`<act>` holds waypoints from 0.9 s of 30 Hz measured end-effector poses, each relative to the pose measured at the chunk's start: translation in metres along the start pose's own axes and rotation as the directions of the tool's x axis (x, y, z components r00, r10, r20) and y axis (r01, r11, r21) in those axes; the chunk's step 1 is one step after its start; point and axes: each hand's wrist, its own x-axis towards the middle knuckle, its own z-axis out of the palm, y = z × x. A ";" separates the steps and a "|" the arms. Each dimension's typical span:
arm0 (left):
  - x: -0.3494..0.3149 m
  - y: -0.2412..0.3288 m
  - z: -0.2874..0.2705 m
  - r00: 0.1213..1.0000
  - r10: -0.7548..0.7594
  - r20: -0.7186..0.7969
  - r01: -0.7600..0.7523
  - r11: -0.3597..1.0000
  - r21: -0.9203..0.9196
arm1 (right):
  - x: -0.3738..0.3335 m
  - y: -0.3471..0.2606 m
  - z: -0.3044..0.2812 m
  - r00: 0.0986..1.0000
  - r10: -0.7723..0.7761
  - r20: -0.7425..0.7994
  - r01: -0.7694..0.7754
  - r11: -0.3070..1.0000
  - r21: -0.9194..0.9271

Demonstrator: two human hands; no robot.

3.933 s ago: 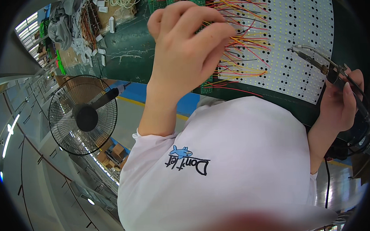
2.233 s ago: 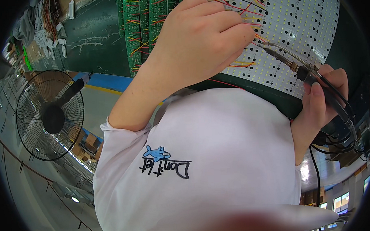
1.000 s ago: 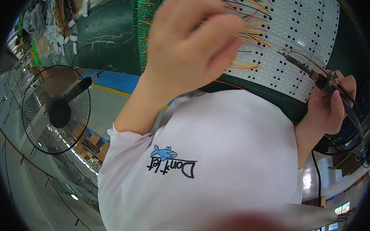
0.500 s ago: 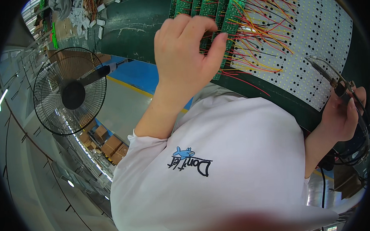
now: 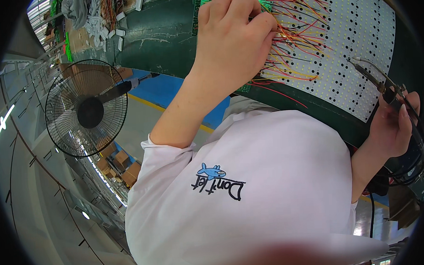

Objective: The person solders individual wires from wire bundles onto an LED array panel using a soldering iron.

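My left hand (image 5: 236,39) reaches over a row of green circuit boards (image 5: 265,3), its fingers bent down and the thumb drawn in close to the index finger. The fingertips are hidden, so what they grip cannot be made out. Red, yellow and black wires (image 5: 295,36) fan out to the right from the boards, beside my thumb. In my right hand (image 5: 391,129) is a soldering iron (image 5: 368,77) with a thin metal tube alongside it. Its tip points up and left over a white panel (image 5: 356,86) dotted with small yellowish and black spots, under the wires.
A dark green worktop (image 5: 155,35) carries the panel and boards. White connectors and bundled wires (image 5: 110,14) lie at its far left. Left of my arm stands a black fan (image 5: 89,112). Black cables (image 5: 410,171) hang beside my right wrist; cardboard boxes (image 5: 128,173) sit beyond the fan.
My left hand has moved up and to the right over the circuit boards, and its thumb and index finger have drawn together. The right hand holds the soldering iron in nearly the same place.
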 end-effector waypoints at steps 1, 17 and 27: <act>0.002 -0.003 0.000 1.000 0.001 0.002 -0.001 1.000 -0.001 | 0.000 0.000 -0.001 1.000 0.007 0.010 -0.007 1.000 0.012; -0.011 -0.049 -0.020 0.956 0.148 0.252 -0.067 0.950 -0.306 | 0.004 0.000 0.001 0.993 0.038 0.115 -0.048 0.996 0.080; -0.005 -0.035 -0.016 0.950 0.250 0.190 -0.195 0.944 -0.267 | 0.003 0.000 0.004 0.999 0.051 -0.001 -0.051 0.999 0.005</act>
